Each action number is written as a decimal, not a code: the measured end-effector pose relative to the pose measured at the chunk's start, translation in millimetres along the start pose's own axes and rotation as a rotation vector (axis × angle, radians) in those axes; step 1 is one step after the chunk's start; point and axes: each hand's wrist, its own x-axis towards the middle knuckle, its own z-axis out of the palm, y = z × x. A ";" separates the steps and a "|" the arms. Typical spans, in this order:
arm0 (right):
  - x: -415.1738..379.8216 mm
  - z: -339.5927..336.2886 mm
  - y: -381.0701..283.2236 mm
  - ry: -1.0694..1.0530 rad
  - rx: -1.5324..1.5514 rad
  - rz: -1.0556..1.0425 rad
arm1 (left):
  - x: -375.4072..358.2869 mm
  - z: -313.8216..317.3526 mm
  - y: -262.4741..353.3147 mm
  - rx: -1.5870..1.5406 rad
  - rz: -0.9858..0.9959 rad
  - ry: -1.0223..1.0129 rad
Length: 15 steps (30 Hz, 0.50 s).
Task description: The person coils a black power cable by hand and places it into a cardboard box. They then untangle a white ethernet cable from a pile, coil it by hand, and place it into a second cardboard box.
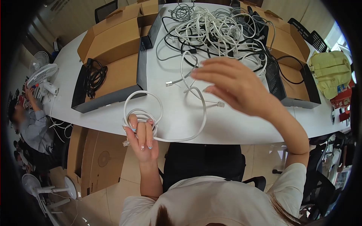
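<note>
My left hand [141, 140] is closed around a coil of white network cable [184, 140] at the table's front edge. One loop of the coil stands up above the fingers. From there the cable curves right and back toward a large tangle of white, grey and black cables [211, 32]. Over the table, in front of that tangle, hovers my right hand [235, 84], fingers stretched out and thumb apart, with nothing visibly gripped. A clear cable plug [220, 104] lies below its thumb, and a grey cable's plug [169, 83] is to its left.
On the left, an open cardboard box [120, 71] holds a black coiled cable [94, 77]. Another open box [292, 84] stands right of the tangle, with a black cable over it. A black chair [203, 160] is below the table edge. At far left sits another person [36, 124] near a white fan [43, 75].
</note>
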 end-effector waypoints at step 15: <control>0.4 40.5 -24.5 -0.220 0.381 0.277 | -17.9 27.9 -17.7 0.113 -0.146 -0.352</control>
